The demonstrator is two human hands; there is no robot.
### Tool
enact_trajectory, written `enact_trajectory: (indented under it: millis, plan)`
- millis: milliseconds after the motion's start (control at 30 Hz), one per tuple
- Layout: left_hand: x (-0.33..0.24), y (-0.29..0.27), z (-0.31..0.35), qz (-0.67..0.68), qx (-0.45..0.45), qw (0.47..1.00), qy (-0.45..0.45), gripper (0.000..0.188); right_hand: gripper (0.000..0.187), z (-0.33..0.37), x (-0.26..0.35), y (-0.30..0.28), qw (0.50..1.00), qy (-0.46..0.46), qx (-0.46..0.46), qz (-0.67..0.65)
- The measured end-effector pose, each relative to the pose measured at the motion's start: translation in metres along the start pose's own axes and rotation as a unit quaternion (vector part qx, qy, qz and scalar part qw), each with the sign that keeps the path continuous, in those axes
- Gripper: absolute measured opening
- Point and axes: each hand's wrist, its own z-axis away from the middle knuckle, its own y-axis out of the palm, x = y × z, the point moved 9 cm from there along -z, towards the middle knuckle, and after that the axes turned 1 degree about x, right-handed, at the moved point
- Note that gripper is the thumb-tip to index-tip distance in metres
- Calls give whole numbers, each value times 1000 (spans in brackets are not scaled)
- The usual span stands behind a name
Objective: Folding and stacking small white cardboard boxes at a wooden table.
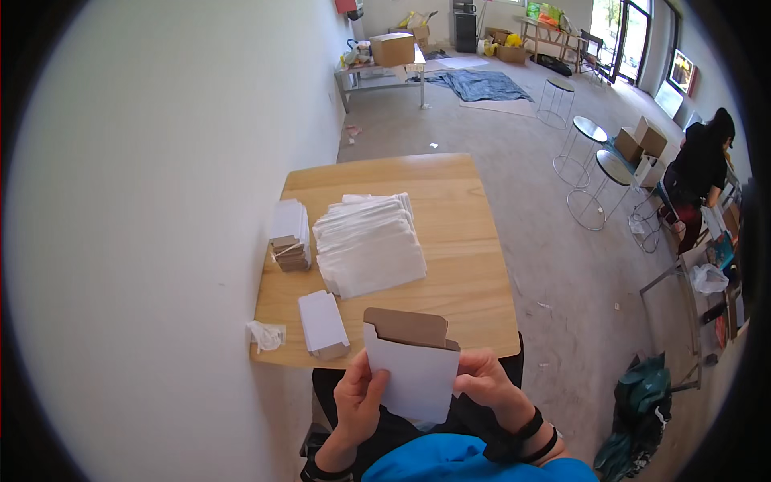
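A white carton (418, 384), brown on the inside, is being held just off the table's (462, 213) near edge, top flap sticking up, pinched pretty snugly by the left hand (358, 402) and right hand (488, 379) on opposite sides. Another flat carton (322, 321) is parked near a messy white pile (371, 247).

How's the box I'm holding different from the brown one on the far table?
The held box is mostly white; the far box, brown. The held box is slim; the far box looks bulkier. Your left hand and right hand grip the held box; the far box rests on a table. Both look like cardboard.
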Motion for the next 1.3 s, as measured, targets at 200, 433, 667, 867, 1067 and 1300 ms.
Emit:
enact_trajectory:
  millis: [200, 433, 667, 867, 1067, 1300]
  plan:
    - [-11, 11, 14, -5, -6, 998, 55, 64, 47, 3, 5, 16, 997, -29, 40, -60]
    - [-21, 14, 16, -28, 39, 993, 106, 97, 42, 2, 14, 25, 998, -41, 3, 51]
    - [-13, 20, 15, -151, -4, 986, 71, 77, 22, 11, 5, 4, 980, -46, -152, 120]
    - [13, 14, 19, -12, -57, 998, 9, 23, 14, 14, 9, -8, 976, -68, -179, 105]
    - [12, 12, 22, -82, -53, 994, 51, 16, 15, 17, 16, -7, 967, -73, -211, 124]
    - [18, 10, -1, 175, -106, 978, -26, 18, 17, 26, -17, -12, 955, 94, -206, 193]
